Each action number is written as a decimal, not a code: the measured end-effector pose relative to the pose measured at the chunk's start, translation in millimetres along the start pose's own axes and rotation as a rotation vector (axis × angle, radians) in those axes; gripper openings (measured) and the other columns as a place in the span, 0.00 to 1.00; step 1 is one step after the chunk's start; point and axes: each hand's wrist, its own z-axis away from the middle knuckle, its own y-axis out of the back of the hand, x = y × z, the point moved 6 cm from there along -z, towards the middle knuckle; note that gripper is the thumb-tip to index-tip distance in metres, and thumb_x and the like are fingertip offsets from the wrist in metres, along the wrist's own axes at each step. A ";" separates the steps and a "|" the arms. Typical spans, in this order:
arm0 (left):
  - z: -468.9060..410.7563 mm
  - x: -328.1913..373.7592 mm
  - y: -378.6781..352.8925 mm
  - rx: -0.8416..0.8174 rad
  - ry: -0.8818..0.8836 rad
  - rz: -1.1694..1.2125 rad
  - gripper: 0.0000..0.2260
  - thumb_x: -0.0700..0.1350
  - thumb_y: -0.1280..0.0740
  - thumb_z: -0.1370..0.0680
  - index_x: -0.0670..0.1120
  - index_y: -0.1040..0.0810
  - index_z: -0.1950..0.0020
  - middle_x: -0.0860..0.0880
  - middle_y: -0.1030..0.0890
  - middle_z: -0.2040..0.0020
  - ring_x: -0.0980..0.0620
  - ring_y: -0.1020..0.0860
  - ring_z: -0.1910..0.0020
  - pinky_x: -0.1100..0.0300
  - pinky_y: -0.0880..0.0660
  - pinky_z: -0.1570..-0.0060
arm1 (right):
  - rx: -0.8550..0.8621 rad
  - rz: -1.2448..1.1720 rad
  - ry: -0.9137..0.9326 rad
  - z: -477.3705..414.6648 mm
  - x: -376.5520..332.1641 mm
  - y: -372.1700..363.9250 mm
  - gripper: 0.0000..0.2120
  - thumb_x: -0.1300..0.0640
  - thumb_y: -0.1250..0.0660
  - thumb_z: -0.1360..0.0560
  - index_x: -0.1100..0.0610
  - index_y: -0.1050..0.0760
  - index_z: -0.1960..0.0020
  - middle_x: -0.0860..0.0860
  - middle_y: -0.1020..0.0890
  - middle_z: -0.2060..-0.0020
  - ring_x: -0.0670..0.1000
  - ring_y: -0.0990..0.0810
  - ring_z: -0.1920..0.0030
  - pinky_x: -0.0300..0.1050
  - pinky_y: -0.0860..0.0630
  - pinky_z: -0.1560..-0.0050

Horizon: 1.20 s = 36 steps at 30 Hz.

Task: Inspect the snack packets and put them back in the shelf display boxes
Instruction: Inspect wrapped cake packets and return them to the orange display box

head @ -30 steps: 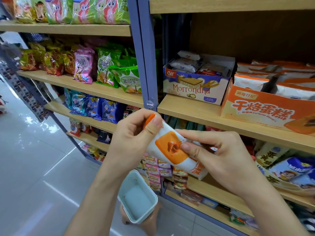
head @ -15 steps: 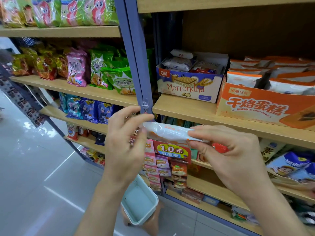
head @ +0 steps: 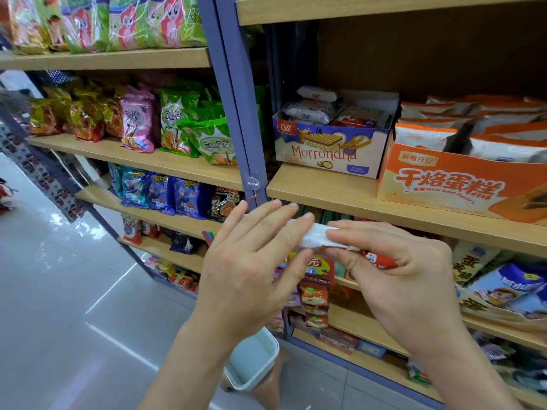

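Observation:
A white snack packet with an orange-red end lies edge-on between my hands, just below the front edge of the middle shelf. My left hand rests against its left end with the fingers stretched flat and apart. My right hand pinches its right half between thumb and fingers. Above and to the right stands the orange display box, holding several matching white-and-orange packets. To its left is the blue and white Morrondna wafer box.
A blue steel upright divides the two shelf bays. Bagged snacks fill the left bay and the lower shelves. A pale blue basket sits below my arms above the glossy tiled floor.
The packet has turned from showing its orange printed face to lying edge-on. My left fingers have let go of their pinch and flattened along it. The view has shifted slightly right.

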 end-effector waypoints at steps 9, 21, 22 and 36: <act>15.4 -20.4 -2.8 0.127 0.089 0.164 0.10 0.40 0.34 0.22 0.41 0.16 0.44 0.50 0.17 0.46 0.53 0.20 0.44 0.54 0.25 0.39 | -0.079 -0.357 -0.377 -3.9 14.7 3.9 0.20 0.59 0.24 0.35 0.42 0.21 0.47 0.38 0.15 0.56 0.39 0.18 0.49 0.33 0.21 0.54; 13.1 -10.6 -49.9 -0.244 0.331 0.533 0.19 0.55 0.38 0.20 0.67 0.32 0.29 0.67 0.25 0.41 0.62 0.25 0.41 0.69 0.28 0.45 | 0.038 -0.426 -0.483 -8.3 35.9 33.9 0.09 0.56 0.26 0.39 0.45 0.15 0.61 0.43 0.14 0.62 0.42 0.16 0.57 0.32 0.22 0.61; 10.9 -7.4 -58.6 -0.330 0.329 0.569 0.22 0.56 0.40 0.20 0.72 0.39 0.27 0.67 0.25 0.41 0.63 0.26 0.41 0.70 0.29 0.46 | 0.029 -0.388 -0.460 -11.6 34.5 39.9 0.09 0.56 0.26 0.39 0.45 0.15 0.60 0.42 0.14 0.61 0.41 0.16 0.56 0.32 0.21 0.60; -91.0 45.8 -99.9 -0.317 0.288 0.967 0.20 0.51 0.31 0.24 0.65 0.25 0.34 0.61 0.19 0.41 0.58 0.22 0.40 0.62 0.24 0.44 | 0.121 -0.455 -0.406 -49.9 68.8 131.5 0.13 0.55 0.29 0.34 0.41 0.16 0.53 0.48 0.14 0.57 0.50 0.14 0.56 0.45 0.17 0.65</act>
